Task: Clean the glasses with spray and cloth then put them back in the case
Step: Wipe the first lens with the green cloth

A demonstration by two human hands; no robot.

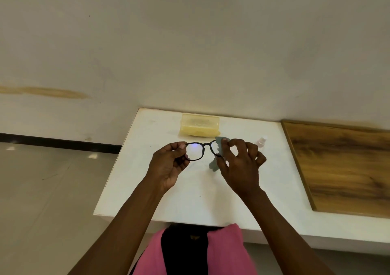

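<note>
The left hand [168, 165] pinches the glasses [201, 151] at the outer edge of one rim, thumb and fingertips closed on the black frame. The right hand [238, 165] is closed on a grey cloth [217, 150], folded over the other lens and pressed between thumb and fingers. The glasses are held in the air above the white table [190, 194], facing away from the person, with neither hand resting on the surface.

The step in hand looks like the wiping: the cloth covers one lens, while the lens by the left hand is bare and shows a blue glare. Whether spray has already gone on cannot be told from this view. The spray bottle [261, 140] stands on the table just beyond the right hand, apart from it. The yellow case [199, 125] lies at the far edge of the table against the wall; it appears to be open, though that is hard to judge.

The next move probably calls for rubbing the covered lens on both faces with light pressure, then shifting the cloth to the bare lens. The left hand's pinch should stay on the rim, clear of the glass, so no new smudges are left.
</note>
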